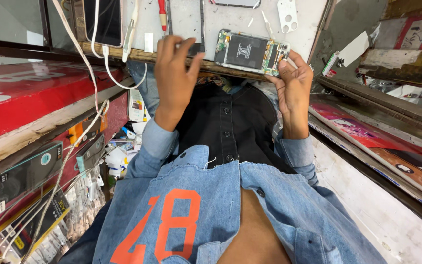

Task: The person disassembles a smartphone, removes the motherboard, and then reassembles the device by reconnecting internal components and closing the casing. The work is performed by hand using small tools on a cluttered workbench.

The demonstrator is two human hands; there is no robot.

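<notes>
Pinching the right end of the opened phone with right hand fingertips, at the bench near edge. Clamping a small dark part just left of it in the curled left hand. Looks light and stiff, but fragile with the battery bare. Best gripped by the frame sides. Crowded far side with screwdriver and cable; open room only near, over the lap.
</notes>
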